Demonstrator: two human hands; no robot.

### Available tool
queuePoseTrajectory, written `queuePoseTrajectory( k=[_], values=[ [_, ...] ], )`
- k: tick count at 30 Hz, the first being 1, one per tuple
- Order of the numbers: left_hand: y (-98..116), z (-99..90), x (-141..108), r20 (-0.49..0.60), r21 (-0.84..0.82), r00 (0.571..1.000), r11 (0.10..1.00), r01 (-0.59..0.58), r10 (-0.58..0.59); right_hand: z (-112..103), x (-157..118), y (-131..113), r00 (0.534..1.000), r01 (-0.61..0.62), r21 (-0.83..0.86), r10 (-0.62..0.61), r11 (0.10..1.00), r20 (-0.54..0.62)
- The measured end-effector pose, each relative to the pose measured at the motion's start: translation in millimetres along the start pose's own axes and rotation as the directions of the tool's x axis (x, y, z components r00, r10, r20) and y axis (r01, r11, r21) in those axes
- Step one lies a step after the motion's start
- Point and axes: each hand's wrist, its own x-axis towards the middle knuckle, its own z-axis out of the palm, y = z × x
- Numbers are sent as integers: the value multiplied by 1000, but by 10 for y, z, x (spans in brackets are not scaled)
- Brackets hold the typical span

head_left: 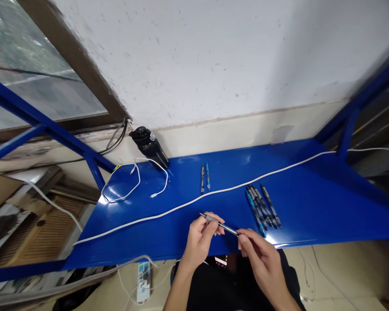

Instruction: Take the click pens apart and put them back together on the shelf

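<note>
Hands [220, 242] over a glossy blue table [327, 203], white wall [197, 56] behind.

Shelf top [320, 207]: blue painted metal, very smooth and glossy, with bright shiny spots.
Shelf bars [42, 123]: blue painted metal, smooth.
Wall [214, 56]: white paint, matt and a bit rough, with small dark marks.
Bottle [149, 147]: black plastic, smooth, with a soft shine.
White cable [233, 187]: smooth, soft-looking plastic.
Held pen [221, 225]: grey and shiny, with a thin metal-looking part.
Pen pile [262, 207]: smooth, shiny plastic.
Window pane [35, 95]: smooth glass.
Floor tiles [343, 272]: pale, smooth and a little shiny.
</note>
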Motion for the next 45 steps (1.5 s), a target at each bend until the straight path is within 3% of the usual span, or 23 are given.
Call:
queuePoseTrajectory(
  k=[4,8,14,18,22,26,32,38,45],
  values=[
    [16,-4,-15,46,7,998,999,-32,31,39,-16,42,966,-259,348,233,901,116],
    [86,-1,5,113,46,990,995,-88,83,87,64,-43,947,-307,570,306,762,102],
    [128,30,44,233,119,968,985,-122,92,102,331,-241,954,-175,719,297,672,-45],
    [59,52,58,224,134,972,986,-102,71,31,583,-440,960,-71,815,261,575,-100],
    [33,55,69,208,153,977,985,-73,41,-175,820,-756,974,81,865,143,495,-173],
    [61,54,82,216,182,976,981,-61,20,-488,935,-974,983,132,897,59,421,-173],
    [51,55,99,231,203,973,977,-65,17,-844,978,-946,954,271,897,28,349,-299],
    [23,54,90,236,230,972,972,-53,-3,-937,988,-949,937,328,865,-16,379,-349],
    [37,62,96,229,250,973,967,-44,-15,-1041,968,-894,932,348,869,-26,352,-362]
  ],
)
